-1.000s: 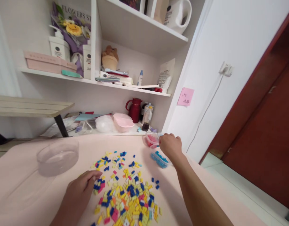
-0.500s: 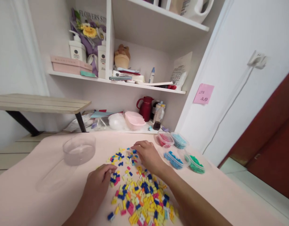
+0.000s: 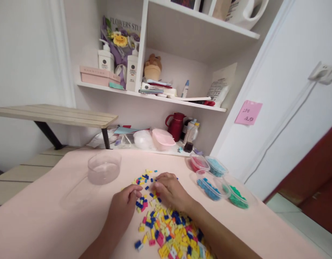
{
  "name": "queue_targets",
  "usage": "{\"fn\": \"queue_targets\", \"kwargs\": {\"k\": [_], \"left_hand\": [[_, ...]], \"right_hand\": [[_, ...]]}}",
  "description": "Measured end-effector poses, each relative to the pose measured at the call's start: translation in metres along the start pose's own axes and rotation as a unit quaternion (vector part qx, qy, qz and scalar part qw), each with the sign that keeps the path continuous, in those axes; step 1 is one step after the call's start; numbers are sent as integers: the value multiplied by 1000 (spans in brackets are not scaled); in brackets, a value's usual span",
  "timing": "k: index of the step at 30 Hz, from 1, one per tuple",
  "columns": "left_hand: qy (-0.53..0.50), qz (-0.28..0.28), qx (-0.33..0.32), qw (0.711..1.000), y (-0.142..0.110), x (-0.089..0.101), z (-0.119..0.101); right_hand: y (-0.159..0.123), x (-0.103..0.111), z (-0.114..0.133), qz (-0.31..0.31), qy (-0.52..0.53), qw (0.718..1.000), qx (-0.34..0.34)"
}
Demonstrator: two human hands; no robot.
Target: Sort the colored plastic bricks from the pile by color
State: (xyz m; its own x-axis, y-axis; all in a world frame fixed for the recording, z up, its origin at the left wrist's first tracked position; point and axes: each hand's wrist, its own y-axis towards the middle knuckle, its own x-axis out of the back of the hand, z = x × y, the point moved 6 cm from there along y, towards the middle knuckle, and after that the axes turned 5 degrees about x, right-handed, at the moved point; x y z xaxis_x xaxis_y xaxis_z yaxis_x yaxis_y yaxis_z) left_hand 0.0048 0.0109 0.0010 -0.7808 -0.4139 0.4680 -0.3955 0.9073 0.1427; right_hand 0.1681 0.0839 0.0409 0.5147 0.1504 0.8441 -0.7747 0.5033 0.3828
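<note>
Small toy building bricks [image 3: 166,230], in yellow, navy blue, pink, orange and white, lie in a loose heap on the pink tabletop. A thinner scatter of bricks [image 3: 144,178] lies beyond the heap. My right hand [image 3: 173,190] is palm down over the bricks at the heap's far side, its fingers bent and the thumb apart from them. To the left of the bricks, my left hand [image 3: 125,199] rests with fingers curled in and thumb pressed against them; whatever it may hold is hidden.
A clear round container [image 3: 104,169] stands at the left. On the right are clear tubs of red bricks [image 3: 198,163], light blue bricks [image 3: 216,166], blue bricks [image 3: 209,189] and green bricks [image 3: 237,197]. Behind the table are a pink box [image 3: 163,138] and a red jug [image 3: 176,126].
The view has swung left, so everything sits further right. My right hand has drawn back slightly towards me over the bricks, its fingers more bent. My left hand stays beside the scatter.
</note>
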Motion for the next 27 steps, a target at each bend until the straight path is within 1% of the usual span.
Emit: {"fn": "queue_targets", "kwargs": {"k": [3, 5, 6, 8, 10, 13, 17, 21, 27], "left_hand": [[-15, -4, 7, 1000, 1, 0, 2], [-15, -5, 8, 1000, 2, 0, 4], [-13, -5, 6, 1000, 2, 0, 4], [-5, -2, 4, 1000, 3, -1, 6], [3, 1, 5, 1000, 3, -1, 6], [13, 4, 1, 1000, 4, -1, 6], [25, 2, 0, 1000, 5, -2, 5], [32, 11, 3, 999, 6, -5, 6], [26, 14, -4, 1000, 5, -4, 5]], "right_hand": [[1, 21, -16, -90, 28, 994, -54], [-2, 32, -35, -132, 6, 985, -114], [-4, 35, -45, -132, -18, 981, -143], [-9, 35, -63, -100, -76, 975, -186], [-14, 31, -74, -68, -118, 970, -202], [-18, 22, -81, -53, -129, 970, -198], [-18, 11, -81, -46, -113, 980, -159], [-17, 9, -79, -49, -104, 985, -128], [-15, 10, -72, -12, -129, 984, -119]]}}
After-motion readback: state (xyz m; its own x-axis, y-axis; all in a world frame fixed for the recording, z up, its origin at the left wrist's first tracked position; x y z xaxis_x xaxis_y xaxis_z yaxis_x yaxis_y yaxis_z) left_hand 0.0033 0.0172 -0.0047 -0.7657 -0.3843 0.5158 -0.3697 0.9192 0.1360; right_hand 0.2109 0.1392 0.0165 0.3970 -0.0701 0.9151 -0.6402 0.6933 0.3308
